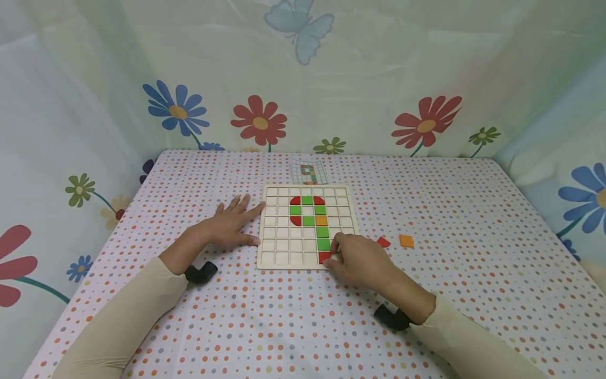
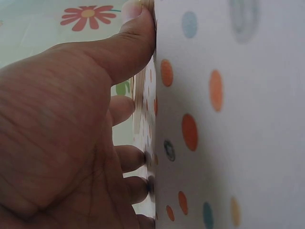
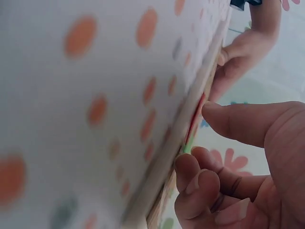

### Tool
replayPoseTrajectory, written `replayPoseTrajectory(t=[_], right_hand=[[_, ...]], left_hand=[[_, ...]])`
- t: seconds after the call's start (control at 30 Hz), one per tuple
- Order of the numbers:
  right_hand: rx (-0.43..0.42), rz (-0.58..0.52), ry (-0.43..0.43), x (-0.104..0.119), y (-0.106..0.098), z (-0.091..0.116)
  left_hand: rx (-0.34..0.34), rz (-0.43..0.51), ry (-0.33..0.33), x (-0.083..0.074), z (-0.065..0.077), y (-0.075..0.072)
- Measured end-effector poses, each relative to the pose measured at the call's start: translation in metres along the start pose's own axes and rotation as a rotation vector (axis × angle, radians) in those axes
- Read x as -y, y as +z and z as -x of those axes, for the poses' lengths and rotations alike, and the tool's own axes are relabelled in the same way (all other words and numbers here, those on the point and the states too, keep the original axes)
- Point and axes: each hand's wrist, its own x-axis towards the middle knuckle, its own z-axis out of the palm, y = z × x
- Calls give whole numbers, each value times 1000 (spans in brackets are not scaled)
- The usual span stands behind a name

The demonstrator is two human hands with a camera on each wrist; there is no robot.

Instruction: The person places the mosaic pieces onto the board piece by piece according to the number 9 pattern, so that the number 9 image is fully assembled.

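Observation:
A pale wooden grid board (image 1: 282,258) lies on the table with red, green and orange pieces in some cells. They make a ring with a column running down its right side. My right hand (image 1: 362,260) bends over the board's lower right part. Its thumb and curled fingers hold a red piece (image 1: 324,257) at the column's bottom, below a green square (image 1: 324,244). In the right wrist view the thumb touches this red piece (image 3: 196,114), which lies low in the board; its full outline is hidden. My left hand (image 1: 229,226) spreads flat, thumb and forefinger at the board's left edge.
A loose red rounded piece (image 1: 383,242) and an orange square (image 1: 406,240) lie right of the board. Behind the board is a pattern card (image 1: 303,171) with a similar coloured figure. A dotted cloth (image 1: 265,321) covers the table; flowered curtains (image 1: 360,79) hang around it.

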Motion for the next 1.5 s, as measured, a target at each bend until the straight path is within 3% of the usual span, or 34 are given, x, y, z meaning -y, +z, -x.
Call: replayPoseTrajectory(t=[0.2,0.37,0.5,0.67,0.9,1.2,1.5], right_hand=[[-14,-9,35,-23,-22,7],[-51,7,81,-72,-39,15],[-30,-12,150,-113,-48,16],[14,-53,185,-141,-48,15],[4,-83,180,-146,-44,14],[-2,12,127,-148,-43,14],[-44,1,91,-140,-44,17]], left_hand=[[4,-1,8,-2,0,0],[5,1,9,-1,-1,0],[6,1,4,2,0,1],[4,0,3,5,1,1],[-2,9,5,3,1,1],[-2,-2,13,3,-1,1],[3,3,11,1,0,0]])
